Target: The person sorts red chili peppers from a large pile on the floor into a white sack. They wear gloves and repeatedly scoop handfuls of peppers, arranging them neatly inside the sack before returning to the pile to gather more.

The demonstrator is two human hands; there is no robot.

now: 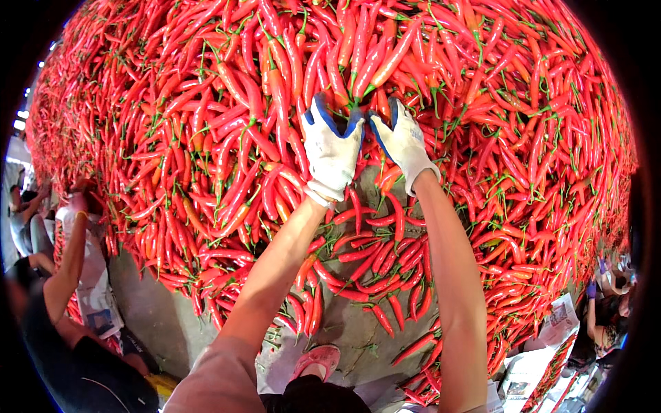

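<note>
Both my hands wear white knit gloves with blue coated palms and fingers, and reach into a large heap of red chili peppers (206, 129). My left hand (334, 139) lies palm down, thumb and fingers spread apart. Green stems of several peppers (364, 67) converge at its thumb tip; whether it grips them is hidden. Just right of it, my right hand (400, 135) touches the heap, its thumb apart from its fingers. Nothing shows firmly held in it. The two thumbs are close together. Below my wrists, loose peppers (384, 258) lie on the grey floor (341, 322).
A person's arm (69, 263) reaches to the heap at left, beside paper sheets (98, 289). At right, other people (604, 310) work near newspaper (526, 371). A pink shoe (317, 359) stands at the heap's near edge.
</note>
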